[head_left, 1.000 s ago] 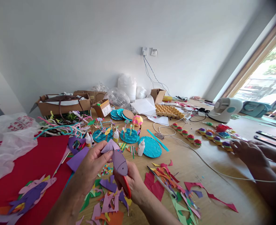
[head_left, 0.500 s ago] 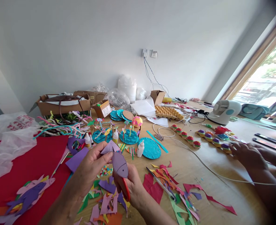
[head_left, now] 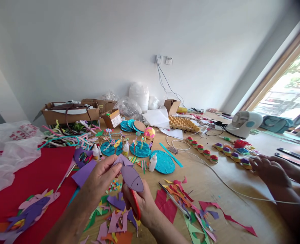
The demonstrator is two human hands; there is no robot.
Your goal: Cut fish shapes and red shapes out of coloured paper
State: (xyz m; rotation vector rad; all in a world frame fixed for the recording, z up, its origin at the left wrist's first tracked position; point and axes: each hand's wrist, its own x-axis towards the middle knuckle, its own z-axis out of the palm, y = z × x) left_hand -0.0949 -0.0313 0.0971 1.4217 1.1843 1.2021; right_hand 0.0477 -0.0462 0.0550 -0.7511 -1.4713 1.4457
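My left hand (head_left: 105,174) pinches a piece of light purple paper with a fish (head_left: 132,178) drawn on it in dark lines. The fish's body, with an eye and a gill line, hangs toward my right hand (head_left: 142,201). That hand grips red-handled scissors (head_left: 135,205), whose blades are hidden behind the paper. Below my hands lie several purple, green and orange paper scraps (head_left: 118,220). To the left, cut paper fish (head_left: 35,210) are piled on a red sheet (head_left: 20,183).
White glue bottles (head_left: 152,162) stand by blue discs (head_left: 162,162) beyond my hands. A pen (head_left: 174,200) lies among red scraps. A white cable (head_left: 221,178) crosses the table. At the right, another person's hands (head_left: 269,171) are near painted egg-carton strips (head_left: 233,155). A fan (head_left: 244,124) stands behind.
The paper fish has turned in my hands, its head swinging a little to the right and up. My right hand has shifted slightly with the scissors.
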